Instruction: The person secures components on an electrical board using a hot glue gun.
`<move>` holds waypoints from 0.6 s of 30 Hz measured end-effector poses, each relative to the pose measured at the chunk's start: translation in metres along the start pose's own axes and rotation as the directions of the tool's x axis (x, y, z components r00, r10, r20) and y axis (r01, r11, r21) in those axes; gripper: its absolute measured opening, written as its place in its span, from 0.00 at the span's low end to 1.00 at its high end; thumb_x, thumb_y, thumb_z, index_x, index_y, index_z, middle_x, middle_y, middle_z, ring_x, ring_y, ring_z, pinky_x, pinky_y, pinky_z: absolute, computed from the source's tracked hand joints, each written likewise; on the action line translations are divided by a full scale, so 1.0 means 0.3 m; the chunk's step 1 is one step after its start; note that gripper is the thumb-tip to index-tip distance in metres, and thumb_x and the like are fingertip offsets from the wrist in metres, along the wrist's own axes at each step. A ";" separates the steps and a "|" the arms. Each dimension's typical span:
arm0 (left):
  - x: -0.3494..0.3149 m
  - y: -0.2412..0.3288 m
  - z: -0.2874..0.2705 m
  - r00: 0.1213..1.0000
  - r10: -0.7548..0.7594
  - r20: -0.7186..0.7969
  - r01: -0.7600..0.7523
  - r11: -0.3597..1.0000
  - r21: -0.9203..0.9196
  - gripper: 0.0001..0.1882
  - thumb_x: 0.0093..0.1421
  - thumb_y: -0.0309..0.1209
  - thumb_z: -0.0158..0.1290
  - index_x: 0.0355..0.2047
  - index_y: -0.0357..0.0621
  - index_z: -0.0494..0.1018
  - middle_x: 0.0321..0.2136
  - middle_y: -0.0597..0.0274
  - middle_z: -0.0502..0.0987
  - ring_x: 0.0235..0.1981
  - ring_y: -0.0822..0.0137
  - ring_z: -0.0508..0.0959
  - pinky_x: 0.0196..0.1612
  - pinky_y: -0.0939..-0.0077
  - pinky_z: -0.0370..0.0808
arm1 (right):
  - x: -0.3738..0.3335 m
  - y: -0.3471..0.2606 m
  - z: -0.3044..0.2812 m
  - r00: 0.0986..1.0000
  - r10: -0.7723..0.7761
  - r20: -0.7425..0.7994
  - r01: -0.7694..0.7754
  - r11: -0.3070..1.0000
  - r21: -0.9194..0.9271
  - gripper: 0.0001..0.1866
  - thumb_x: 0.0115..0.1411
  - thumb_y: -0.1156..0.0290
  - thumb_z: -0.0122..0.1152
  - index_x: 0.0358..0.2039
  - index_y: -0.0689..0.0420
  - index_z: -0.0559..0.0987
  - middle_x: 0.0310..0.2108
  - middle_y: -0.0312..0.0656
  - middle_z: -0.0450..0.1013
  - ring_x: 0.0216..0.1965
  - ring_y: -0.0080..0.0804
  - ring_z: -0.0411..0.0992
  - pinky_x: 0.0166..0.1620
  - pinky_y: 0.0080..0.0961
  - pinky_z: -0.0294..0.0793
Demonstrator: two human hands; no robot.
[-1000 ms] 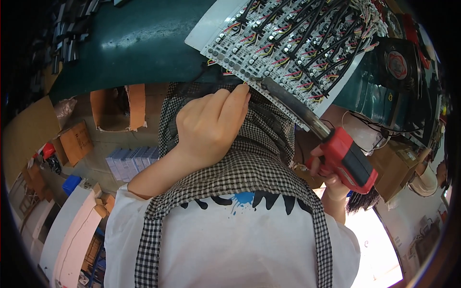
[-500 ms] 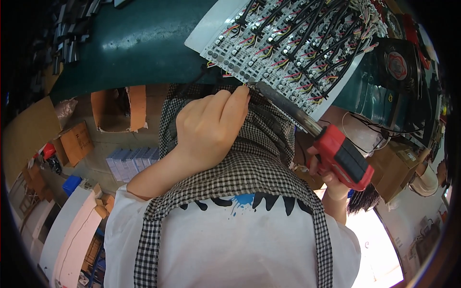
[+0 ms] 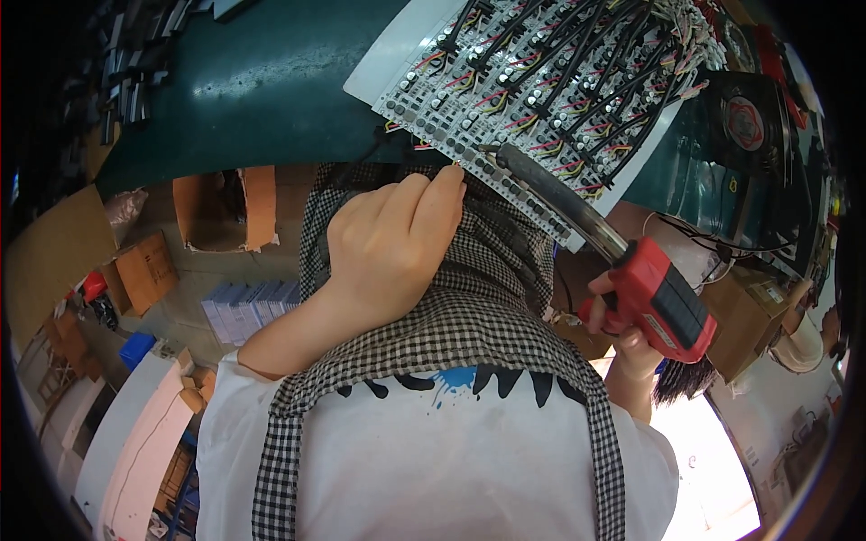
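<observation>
A panel of white circuit boards [image 3: 424, 120] lies near the front edge of the bench, with rows of small round components and black cables ending in red and yellow wires. My left hand [image 3: 383, 236] is closed in a pinch at the panel's near edge; whatever is between thumb and forefinger is hidden. My right hand [image 3: 631, 347] grips a red and black soldering gun [image 3: 666, 302], forefinger at its trigger. The gun's long dark barrel slants up to the left over the near row of boards, its tip just right of my left fingertips.
Under the panel is a white sheet [image 3: 372, 70] on the green bench top [image 3: 244, 81]. Dark metal pieces [image 3: 133, 90] pile up at the far left. Below the bench stand an open cardboard box [image 3: 200, 212] and a stack of pale flat pieces [image 3: 248, 309]. Another person's arm [image 3: 798, 341] shows at right.
The soldering gun has shifted right, its tip drawing away from my left fingertips and over the boards. My left hand has dropped back very slightly, still pinched.
</observation>
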State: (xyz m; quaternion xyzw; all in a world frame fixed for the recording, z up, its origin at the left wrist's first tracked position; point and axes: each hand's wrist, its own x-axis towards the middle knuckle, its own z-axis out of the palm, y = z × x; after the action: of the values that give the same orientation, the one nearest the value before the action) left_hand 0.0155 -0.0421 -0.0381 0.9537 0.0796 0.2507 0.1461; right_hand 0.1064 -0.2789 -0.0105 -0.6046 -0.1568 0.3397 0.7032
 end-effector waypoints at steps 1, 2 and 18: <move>-0.002 -0.003 0.001 0.999 0.033 0.005 -0.033 0.999 0.030 0.11 0.45 0.27 0.56 0.31 0.40 0.72 0.15 0.69 0.63 0.14 0.75 0.67 0.15 0.81 0.63 | 0.002 -0.001 0.001 1.000 0.000 0.000 0.000 1.000 0.001 0.38 0.44 0.55 0.68 0.46 0.71 0.65 0.34 0.52 0.71 0.21 0.24 0.68 0.21 0.15 0.68; -0.001 -0.003 0.002 0.999 0.033 0.005 -0.033 0.999 0.030 0.11 0.45 0.27 0.56 0.31 0.40 0.72 0.15 0.69 0.63 0.14 0.75 0.67 0.15 0.81 0.63 | 0.005 -0.002 0.004 1.000 -0.005 -0.006 0.005 1.000 -0.011 0.38 0.44 0.55 0.68 0.46 0.71 0.65 0.33 0.51 0.71 0.20 0.23 0.68 0.20 0.15 0.67; 0.029 -0.028 -0.059 0.778 -0.445 0.443 0.620 0.659 -0.427 0.08 0.46 0.27 0.58 0.27 0.39 0.73 0.18 0.61 0.71 0.18 0.70 0.72 0.21 0.81 0.68 | 0.008 -0.006 0.009 0.999 0.032 -0.014 -0.033 0.998 -0.050 0.39 0.45 0.50 0.66 0.45 0.71 0.65 0.33 0.51 0.72 0.19 0.22 0.67 0.20 0.15 0.66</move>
State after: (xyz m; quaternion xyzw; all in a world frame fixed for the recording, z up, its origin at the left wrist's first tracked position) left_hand 0.0135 -0.0281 -0.0220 0.8288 0.2598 0.0599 0.4919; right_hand 0.1069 -0.2753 -0.0086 -0.6266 -0.1510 0.3432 0.6832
